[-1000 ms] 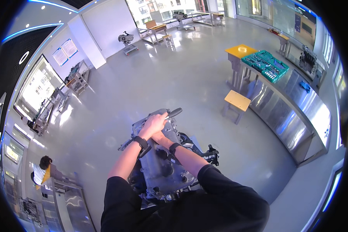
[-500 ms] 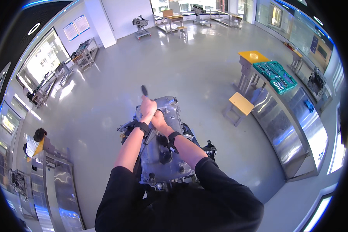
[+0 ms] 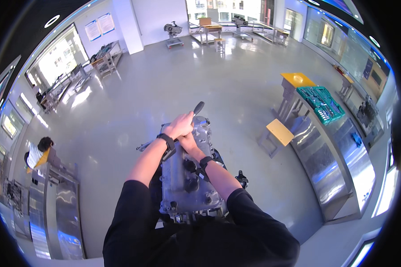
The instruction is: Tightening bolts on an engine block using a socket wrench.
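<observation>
- My left hand (image 3: pixel 181 126) is curled closed around a slim tool with a dark, rounded handle (image 3: pixel 199 107); the handle's end pokes out beyond my knuckles, ahead and to the right. Gripping it short of that end probably gives me firmer control.
- My right hand (image 3: pixel 188 141) sits just below and nearer my body, partly covered by the left. Its fingers are largely hidden, so I cannot tell how far they are closed or whether they have hold of anything. Keeping the two together looks like a way of steadying the tool.
- Directly beneath both hands, reaching back toward my body, lies a grey metal engine cover (image 3: pixel 176 178) with a broad, uneven top. Its place in front of me lets both arms come straight over it; I judge that this suits a two-handed hold.
- Nearer me than the right hand, a round black cap (image 3: pixel 191 184) stands up from the cover, apart from my fingers.
- Well off to the right of my hands, an open teal tool case (image 3: pixel 320 103) rests on a shiny stainless-steel surface (image 3: pixel 345 155), presumably laid open so its contents are easy to pick out.
- Between that surface and my hands stands a yellow-topped stool (image 3: pixel 280 131) with grey legs.
</observation>
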`<control>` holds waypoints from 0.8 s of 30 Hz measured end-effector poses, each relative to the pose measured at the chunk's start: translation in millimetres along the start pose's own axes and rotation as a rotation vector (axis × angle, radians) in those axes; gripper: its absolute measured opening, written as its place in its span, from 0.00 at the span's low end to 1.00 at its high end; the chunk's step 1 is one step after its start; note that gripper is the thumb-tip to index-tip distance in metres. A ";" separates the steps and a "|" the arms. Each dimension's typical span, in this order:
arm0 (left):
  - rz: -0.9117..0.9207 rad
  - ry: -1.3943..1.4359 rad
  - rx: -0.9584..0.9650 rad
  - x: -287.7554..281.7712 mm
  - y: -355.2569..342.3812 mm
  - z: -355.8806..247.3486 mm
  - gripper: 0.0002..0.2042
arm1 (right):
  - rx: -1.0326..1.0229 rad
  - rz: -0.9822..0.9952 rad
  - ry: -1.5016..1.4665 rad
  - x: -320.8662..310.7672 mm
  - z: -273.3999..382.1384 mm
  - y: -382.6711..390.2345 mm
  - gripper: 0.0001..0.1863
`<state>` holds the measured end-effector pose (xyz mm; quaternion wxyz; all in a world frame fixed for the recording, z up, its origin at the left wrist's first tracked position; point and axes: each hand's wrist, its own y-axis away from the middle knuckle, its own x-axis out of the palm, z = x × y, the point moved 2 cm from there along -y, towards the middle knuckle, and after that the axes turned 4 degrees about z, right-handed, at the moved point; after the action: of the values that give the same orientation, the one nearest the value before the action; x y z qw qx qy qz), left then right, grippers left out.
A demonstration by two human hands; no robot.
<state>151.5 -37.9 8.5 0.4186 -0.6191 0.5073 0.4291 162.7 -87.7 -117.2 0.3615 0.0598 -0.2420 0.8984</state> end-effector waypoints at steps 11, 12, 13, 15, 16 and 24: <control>-0.294 0.022 -0.436 31.1 -9.9 -11.1 0.12 | 0.034 -0.009 0.177 1.0 3.2 6.3 0.13; -0.368 0.106 -0.531 31.4 -10.1 -7.6 0.13 | 0.092 -0.012 0.080 -1.1 5.3 12.0 0.13; -0.437 0.191 -0.630 30.2 -9.1 -3.6 0.13 | 0.146 -0.016 -0.024 -3.0 6.7 16.9 0.13; -0.470 0.227 -0.710 25.6 -5.8 1.4 0.12 | 0.109 -0.021 -0.083 -3.7 8.6 19.4 0.14; -0.442 0.205 -0.655 22.0 -4.0 1.8 0.12 | 0.103 0.012 -0.013 -3.2 8.0 18.5 0.14; -0.091 0.136 -0.461 7.7 0.5 -6.0 0.10 | 0.052 0.046 0.255 -3.3 1.3 0.5 0.16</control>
<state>152.5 -45.7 2.7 0.2499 -0.7479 0.3948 0.4714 164.7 -90.7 -117.2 0.3669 -0.0510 -0.1720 0.9128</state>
